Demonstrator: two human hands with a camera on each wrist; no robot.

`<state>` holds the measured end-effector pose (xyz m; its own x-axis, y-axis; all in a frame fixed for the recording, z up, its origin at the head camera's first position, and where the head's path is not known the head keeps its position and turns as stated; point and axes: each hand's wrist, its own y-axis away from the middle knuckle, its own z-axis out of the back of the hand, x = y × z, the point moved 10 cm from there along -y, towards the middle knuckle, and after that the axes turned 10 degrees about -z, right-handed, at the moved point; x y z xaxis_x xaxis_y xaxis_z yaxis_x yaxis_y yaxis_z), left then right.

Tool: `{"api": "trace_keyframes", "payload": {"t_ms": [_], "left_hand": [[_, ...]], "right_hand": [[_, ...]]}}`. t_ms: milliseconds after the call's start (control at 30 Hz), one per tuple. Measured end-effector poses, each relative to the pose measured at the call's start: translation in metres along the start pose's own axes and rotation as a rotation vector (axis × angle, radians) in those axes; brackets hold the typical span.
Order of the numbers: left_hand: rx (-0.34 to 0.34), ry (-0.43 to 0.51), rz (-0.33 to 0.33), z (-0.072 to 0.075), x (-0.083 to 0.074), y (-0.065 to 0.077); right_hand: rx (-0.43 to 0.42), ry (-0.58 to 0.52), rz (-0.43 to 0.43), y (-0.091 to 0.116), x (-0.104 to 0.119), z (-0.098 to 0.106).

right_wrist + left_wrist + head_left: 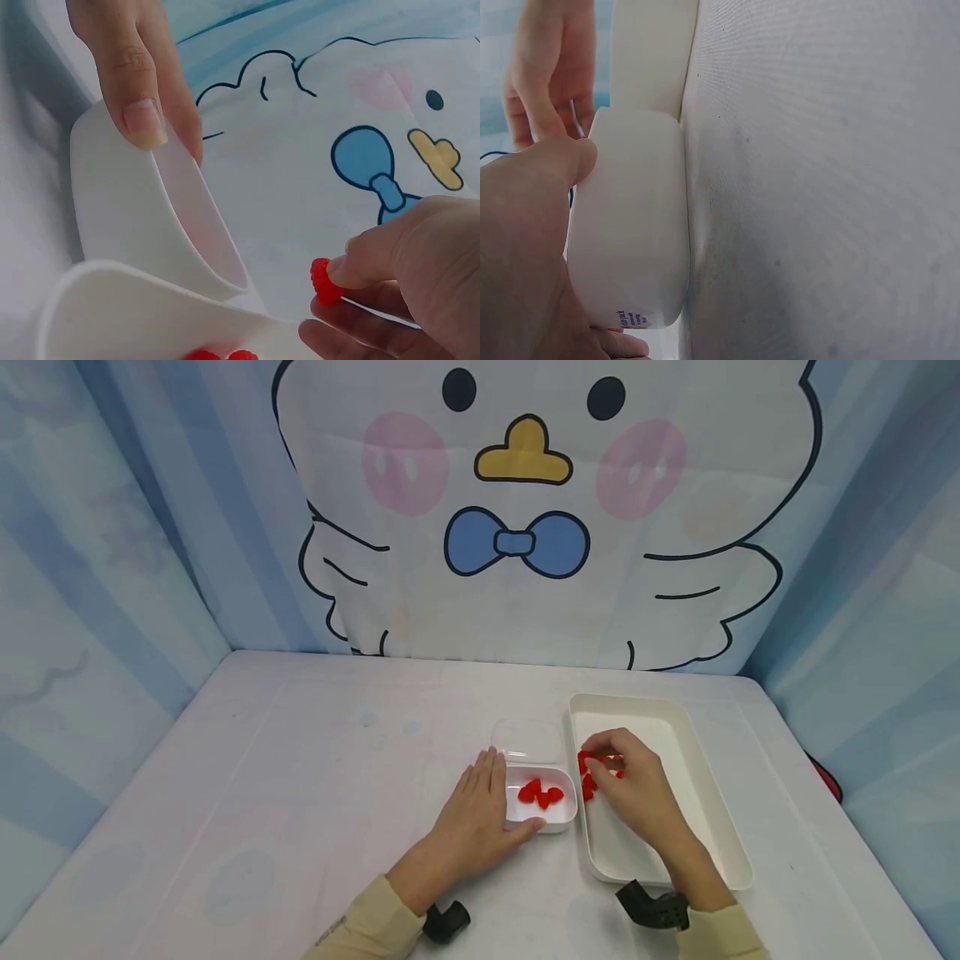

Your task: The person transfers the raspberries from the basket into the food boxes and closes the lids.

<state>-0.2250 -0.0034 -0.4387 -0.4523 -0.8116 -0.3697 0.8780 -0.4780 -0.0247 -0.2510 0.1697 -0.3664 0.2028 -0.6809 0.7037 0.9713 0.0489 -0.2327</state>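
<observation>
My left hand (476, 818) steadies a small white box (542, 828), its straight fingers along the left side and the thumb at the near rim. Several red pieces (543, 799) lie in the box, whose clear lid (527, 742) lies flipped back behind it. Over the left part of a cream tray (712, 793), my right hand (637, 789) pinches a bumpy red raspberry-shaped piece (325, 282) between thumb and fingers. More red pieces (588, 783) lie along the tray's left edge, partly hidden by that hand.
The tray's left wall stands right next to the box. Both are on a pale cloth-covered table (300, 760). Behind hangs a curtain (517, 610) with a cartoon bird, and blue curtains flank the sides. A black wrist camera (651, 906) sits at the right cuff.
</observation>
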Motion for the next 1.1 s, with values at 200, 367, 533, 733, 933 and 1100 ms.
{"api": "trace_keyframes", "payload": {"t_ms": [200, 367, 533, 733, 933, 1100], "left_hand": [[0.005, 0.000, -0.006, 0.000, 0.000, 0.000], [0.006, -0.006, -0.010, 0.000, 0.000, 0.000], [-0.004, -0.023, -0.021, 0.001, -0.001, 0.000], [-0.003, -0.032, -0.023, 0.002, -0.001, 0.000], [-0.016, -0.032, -0.031, 0.003, -0.002, 0.000], [-0.028, -0.035, -0.036, 0.004, -0.002, 0.000]], "right_hand": [[0.029, 0.002, 0.035, 0.003, 0.009, -0.009], [0.051, -0.013, 0.050, 0.004, 0.013, -0.015], [0.074, -0.013, 0.056, 0.007, 0.018, -0.022], [0.095, -0.008, 0.085, 0.009, 0.024, -0.029], [0.137, -0.040, 0.134, 0.013, 0.030, -0.040], [0.169, -0.049, 0.169, 0.017, 0.033, -0.050]]}}
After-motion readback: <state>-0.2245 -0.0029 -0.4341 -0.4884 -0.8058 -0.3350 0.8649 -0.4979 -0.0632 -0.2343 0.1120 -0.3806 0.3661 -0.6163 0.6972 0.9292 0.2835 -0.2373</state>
